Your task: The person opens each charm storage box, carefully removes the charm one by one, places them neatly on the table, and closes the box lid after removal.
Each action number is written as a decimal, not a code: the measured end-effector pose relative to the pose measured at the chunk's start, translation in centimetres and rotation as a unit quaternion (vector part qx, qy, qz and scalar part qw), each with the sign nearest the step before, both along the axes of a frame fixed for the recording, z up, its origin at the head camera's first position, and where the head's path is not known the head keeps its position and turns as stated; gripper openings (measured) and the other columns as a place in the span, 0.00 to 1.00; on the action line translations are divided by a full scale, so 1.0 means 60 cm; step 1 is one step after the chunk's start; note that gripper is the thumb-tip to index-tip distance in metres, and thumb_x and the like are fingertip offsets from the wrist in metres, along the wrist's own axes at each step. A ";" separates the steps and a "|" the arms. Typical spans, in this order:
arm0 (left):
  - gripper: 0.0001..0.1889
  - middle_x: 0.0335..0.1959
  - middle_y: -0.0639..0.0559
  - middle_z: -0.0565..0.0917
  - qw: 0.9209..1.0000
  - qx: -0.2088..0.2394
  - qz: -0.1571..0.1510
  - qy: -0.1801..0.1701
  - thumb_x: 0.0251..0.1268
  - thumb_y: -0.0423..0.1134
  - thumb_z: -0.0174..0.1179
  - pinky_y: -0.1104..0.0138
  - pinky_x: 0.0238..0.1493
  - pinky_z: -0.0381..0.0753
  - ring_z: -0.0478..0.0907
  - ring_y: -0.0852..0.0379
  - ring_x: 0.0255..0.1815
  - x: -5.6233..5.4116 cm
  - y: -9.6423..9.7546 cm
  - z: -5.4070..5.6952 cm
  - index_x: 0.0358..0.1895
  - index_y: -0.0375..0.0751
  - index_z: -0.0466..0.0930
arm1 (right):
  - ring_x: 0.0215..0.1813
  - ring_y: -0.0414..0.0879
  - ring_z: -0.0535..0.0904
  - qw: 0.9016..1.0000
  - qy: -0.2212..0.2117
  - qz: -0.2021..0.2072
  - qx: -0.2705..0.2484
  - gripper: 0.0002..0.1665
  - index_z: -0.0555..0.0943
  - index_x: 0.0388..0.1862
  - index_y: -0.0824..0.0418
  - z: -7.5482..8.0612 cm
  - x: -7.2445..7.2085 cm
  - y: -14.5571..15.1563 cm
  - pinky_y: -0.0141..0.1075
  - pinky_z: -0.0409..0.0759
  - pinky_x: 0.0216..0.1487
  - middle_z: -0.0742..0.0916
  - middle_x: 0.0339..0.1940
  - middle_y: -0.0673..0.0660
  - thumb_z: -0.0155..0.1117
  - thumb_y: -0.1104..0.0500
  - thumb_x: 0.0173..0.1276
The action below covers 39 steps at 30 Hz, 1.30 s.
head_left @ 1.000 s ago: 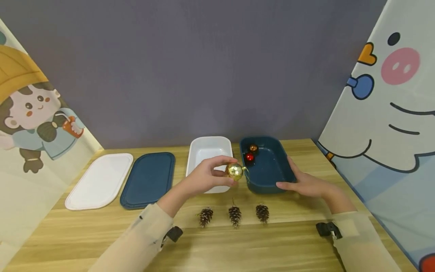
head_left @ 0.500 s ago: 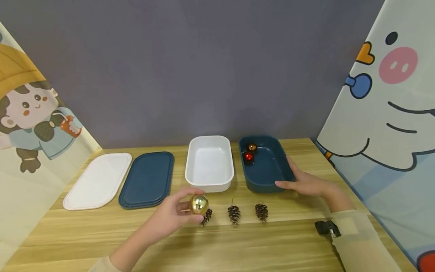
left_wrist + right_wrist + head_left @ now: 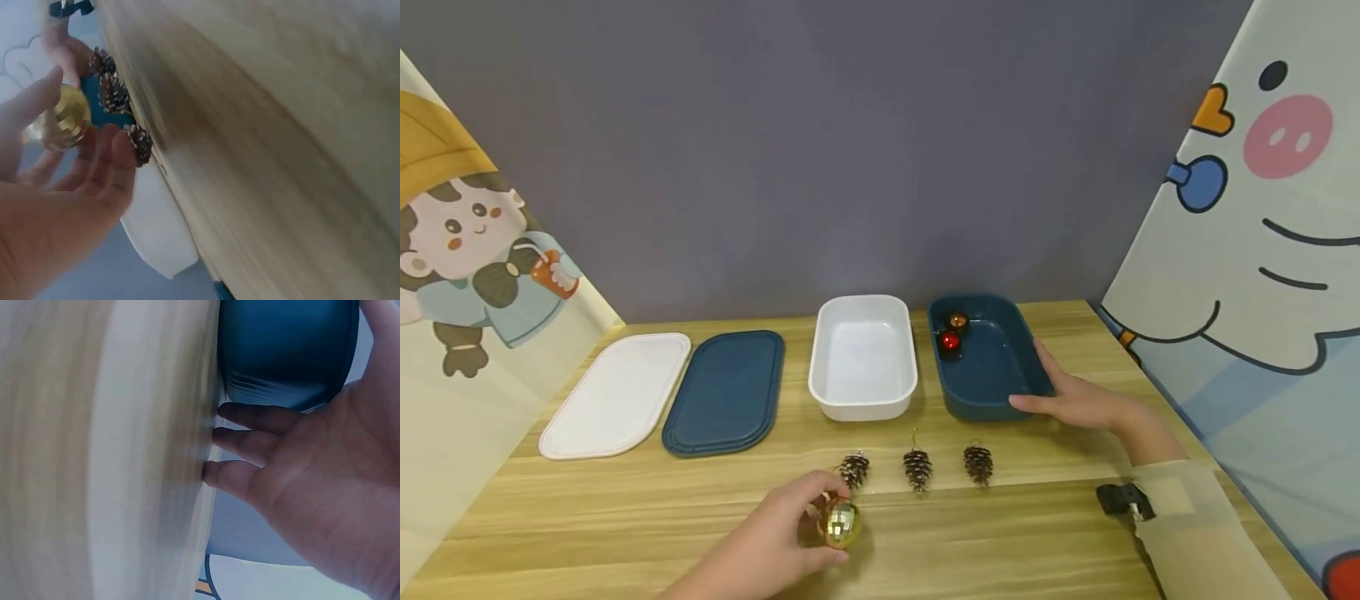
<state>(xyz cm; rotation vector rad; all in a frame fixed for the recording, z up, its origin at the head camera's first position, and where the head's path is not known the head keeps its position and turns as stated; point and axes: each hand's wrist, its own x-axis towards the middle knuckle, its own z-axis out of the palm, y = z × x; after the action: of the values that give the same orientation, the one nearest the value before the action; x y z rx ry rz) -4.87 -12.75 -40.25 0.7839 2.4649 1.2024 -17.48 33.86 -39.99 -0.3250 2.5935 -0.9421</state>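
In the head view, my left hand (image 3: 782,533) holds a gold mirrored ball ornament (image 3: 839,523) between thumb and fingertips, above the near part of the table. The gold ball (image 3: 70,119) also shows in the left wrist view. Just beyond it lies a pinecone (image 3: 854,469), left of a second pinecone (image 3: 917,469) and a third pinecone (image 3: 978,463). My right hand (image 3: 1078,402) rests against the near right corner of a dark blue box (image 3: 992,411). Its fingers (image 3: 250,447) look fairly straight, their tips by the tabletop. Inside the box are a red ball (image 3: 951,340) and a copper ball (image 3: 958,321).
A white box (image 3: 862,412) stands left of the blue one. Further left, a blue lid (image 3: 724,392) and a white lid (image 3: 617,396) lie flat on the wooden table (image 3: 970,550). A grey wall (image 3: 865,150) rises behind, with printed panels at both sides.
My left hand has carried the gold ball from in front of the boxes down and left, past the left pinecone, towards the near edge. The right hand stays at the blue box.
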 end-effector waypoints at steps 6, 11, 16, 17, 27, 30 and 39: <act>0.29 0.53 0.66 0.82 0.997 -0.065 -0.011 -0.029 0.53 0.57 0.82 0.67 0.56 0.81 0.77 0.69 0.53 0.008 0.007 -0.004 0.56 0.60 0.80 | 0.85 0.83 0.42 1.000 -0.003 -0.002 0.000 0.74 0.15 0.85 0.50 0.001 0.001 -0.002 0.79 0.57 0.76 0.36 0.88 0.73 0.64 0.33 0.76; 0.28 0.52 0.67 0.82 0.996 -0.081 -0.023 -0.033 0.51 0.56 0.83 0.67 0.55 0.81 0.77 0.69 0.53 0.006 0.010 -0.009 0.54 0.63 0.79 | 0.85 0.83 0.43 1.000 -0.008 -0.003 0.002 0.74 0.15 0.85 0.48 0.001 0.000 -0.002 0.79 0.58 0.76 0.35 0.88 0.73 0.64 0.33 0.76; 0.29 0.47 0.66 0.81 0.996 -0.075 -0.030 -0.039 0.51 0.54 0.84 0.70 0.48 0.80 0.76 0.71 0.47 0.003 0.011 -0.013 0.54 0.61 0.78 | 0.85 0.82 0.43 1.000 -0.010 -0.001 -0.001 0.74 0.15 0.85 0.49 0.001 -0.001 -0.001 0.78 0.58 0.76 0.34 0.88 0.72 0.64 0.33 0.76; 0.29 0.46 0.66 0.81 0.996 -0.074 -0.030 -0.040 0.51 0.53 0.84 0.70 0.47 0.80 0.76 0.71 0.46 0.003 0.011 -0.013 0.55 0.60 0.78 | 0.85 0.82 0.43 1.000 -0.011 -0.002 -0.001 0.74 0.15 0.85 0.49 0.001 -0.001 -0.001 0.78 0.58 0.76 0.34 0.88 0.72 0.64 0.33 0.76; 0.35 0.49 0.62 0.81 0.994 -0.086 -0.021 -0.056 0.52 0.55 0.83 0.68 0.49 0.81 0.78 0.67 0.50 0.003 0.009 -0.012 0.62 0.58 0.77 | 0.85 0.82 0.42 1.000 -0.012 -0.005 -0.003 0.74 0.15 0.85 0.50 0.003 0.001 -0.001 0.78 0.58 0.76 0.35 0.88 0.73 0.64 0.33 0.76; 0.35 0.49 0.62 0.80 0.994 -0.090 -0.021 -0.056 0.52 0.56 0.83 0.68 0.47 0.80 0.77 0.67 0.48 0.004 0.008 -0.011 0.63 0.58 0.76 | 0.85 0.82 0.42 1.000 -0.011 -0.004 -0.001 0.73 0.15 0.85 0.50 0.003 0.002 -0.001 0.78 0.57 0.77 0.35 0.88 0.73 0.63 0.33 0.76; 0.39 0.50 0.59 0.80 0.988 -0.148 -0.045 -0.006 0.49 0.55 0.84 0.66 0.42 0.81 0.79 0.63 0.43 -0.009 0.004 0.030 0.65 0.57 0.76 | 0.85 0.82 0.42 1.000 -0.010 -0.001 -0.007 0.73 0.15 0.85 0.50 0.001 0.001 0.000 0.78 0.58 0.77 0.34 0.88 0.72 0.63 0.34 0.77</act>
<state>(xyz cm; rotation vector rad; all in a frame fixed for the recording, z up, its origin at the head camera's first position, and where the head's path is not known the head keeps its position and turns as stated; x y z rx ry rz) -5.43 -12.52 -38.42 0.7892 2.4897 0.7810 -17.44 33.83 -39.95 -0.3165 2.5705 -0.9609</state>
